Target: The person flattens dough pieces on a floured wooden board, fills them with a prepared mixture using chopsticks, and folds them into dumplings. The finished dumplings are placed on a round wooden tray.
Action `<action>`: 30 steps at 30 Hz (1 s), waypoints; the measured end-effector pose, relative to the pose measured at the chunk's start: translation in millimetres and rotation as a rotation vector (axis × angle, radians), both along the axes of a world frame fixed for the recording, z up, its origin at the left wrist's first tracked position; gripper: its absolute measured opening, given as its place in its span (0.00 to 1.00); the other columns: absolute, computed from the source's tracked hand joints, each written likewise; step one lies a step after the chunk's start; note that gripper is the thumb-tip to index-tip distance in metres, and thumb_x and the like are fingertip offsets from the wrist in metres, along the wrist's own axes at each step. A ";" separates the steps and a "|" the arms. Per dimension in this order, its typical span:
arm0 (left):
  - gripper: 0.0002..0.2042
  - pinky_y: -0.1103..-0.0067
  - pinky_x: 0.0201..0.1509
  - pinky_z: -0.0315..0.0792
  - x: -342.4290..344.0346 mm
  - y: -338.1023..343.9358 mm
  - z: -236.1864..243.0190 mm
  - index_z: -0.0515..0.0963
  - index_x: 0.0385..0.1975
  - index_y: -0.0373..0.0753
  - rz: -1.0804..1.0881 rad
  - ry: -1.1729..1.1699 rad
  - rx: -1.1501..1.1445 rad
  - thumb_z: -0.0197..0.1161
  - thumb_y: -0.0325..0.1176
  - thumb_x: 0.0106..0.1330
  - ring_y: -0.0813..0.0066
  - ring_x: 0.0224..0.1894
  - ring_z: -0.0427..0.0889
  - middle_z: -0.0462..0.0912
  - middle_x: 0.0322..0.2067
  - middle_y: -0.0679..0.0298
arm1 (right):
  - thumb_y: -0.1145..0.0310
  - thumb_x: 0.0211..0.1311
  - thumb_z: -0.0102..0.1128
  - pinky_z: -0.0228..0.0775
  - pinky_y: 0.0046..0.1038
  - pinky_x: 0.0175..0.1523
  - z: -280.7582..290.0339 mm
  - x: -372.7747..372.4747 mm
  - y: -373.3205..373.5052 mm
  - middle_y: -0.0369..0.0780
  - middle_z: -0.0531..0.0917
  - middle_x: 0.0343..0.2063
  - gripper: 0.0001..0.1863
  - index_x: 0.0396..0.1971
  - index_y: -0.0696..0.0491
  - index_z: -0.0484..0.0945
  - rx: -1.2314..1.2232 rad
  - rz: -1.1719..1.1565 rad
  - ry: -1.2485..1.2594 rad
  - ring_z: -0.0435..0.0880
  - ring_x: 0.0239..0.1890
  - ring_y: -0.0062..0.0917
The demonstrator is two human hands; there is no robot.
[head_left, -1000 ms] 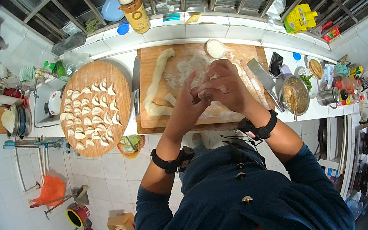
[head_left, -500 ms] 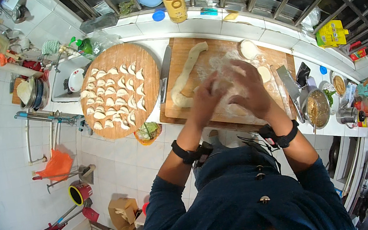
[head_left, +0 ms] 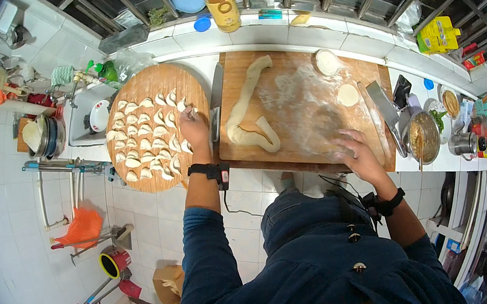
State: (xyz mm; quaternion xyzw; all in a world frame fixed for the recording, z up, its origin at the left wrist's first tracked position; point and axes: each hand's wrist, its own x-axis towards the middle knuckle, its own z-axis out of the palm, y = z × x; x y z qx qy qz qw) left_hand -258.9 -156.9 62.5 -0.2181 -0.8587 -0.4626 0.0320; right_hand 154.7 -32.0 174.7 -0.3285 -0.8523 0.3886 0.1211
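Note:
My left hand [head_left: 195, 135] reaches over the right edge of a round wooden board [head_left: 142, 82]. Its fingers are pinched together around a small pale dumpling, mostly hidden by the fingertips. Rows of crescent dumplings [head_left: 144, 128] cover much of that board. Above the near right part of a floured rectangular cutting board [head_left: 297, 68], my right hand [head_left: 357, 151] hangs with fingers apart and nothing in it. A bent rope of dough [head_left: 240, 103] lies on this board's left side. Toward its right lie a round dough wrapper [head_left: 347, 95] and a pale, floury round [head_left: 327, 63].
A long dark blade [head_left: 217, 102] lies between the boards. On the right are a cleaver [head_left: 383, 111] and a metal bowl of filling [head_left: 422, 136] with chopsticks. A yellow bottle [head_left: 224, 11] stands on the sill. The sink [head_left: 79, 116] is at left.
Both hands were together above the cutting board. My left hand has moved left to the dumplings, and my right hand has drawn apart to the near right, uncovering the dough rope's bent end.

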 end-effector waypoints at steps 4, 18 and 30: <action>0.10 0.68 0.40 0.71 1.2 2.4 1.3 0.77 0.39 0.32 0.038 0.033 -0.025 0.55 0.23 0.58 0.53 0.36 0.79 0.79 0.33 0.49 | 0.68 0.52 0.64 0.53 0.35 0.64 -4.6 12.6 2.4 0.44 0.70 0.54 0.16 0.43 0.52 0.79 -0.032 -0.045 -0.032 0.62 0.59 0.38; 0.12 0.66 0.54 0.63 22.3 22.6 28.3 0.76 0.40 0.32 -0.044 0.441 -0.045 0.56 0.23 0.56 0.52 0.45 0.73 0.79 0.38 0.51 | 0.68 0.53 0.63 0.55 0.35 0.63 -14.2 45.6 12.4 0.44 0.72 0.53 0.15 0.43 0.50 0.79 -0.064 -0.173 -0.020 0.64 0.59 0.37; 0.13 0.72 0.36 0.71 218.6 211.1 -27.5 0.79 0.33 0.34 -0.824 -0.202 -0.520 0.59 0.38 0.58 0.59 0.28 0.75 0.78 0.30 0.52 | 0.68 0.53 0.63 0.60 0.36 0.60 -37.1 130.5 5.9 0.45 0.73 0.50 0.16 0.43 0.51 0.79 -0.195 -0.428 -0.057 0.68 0.56 0.39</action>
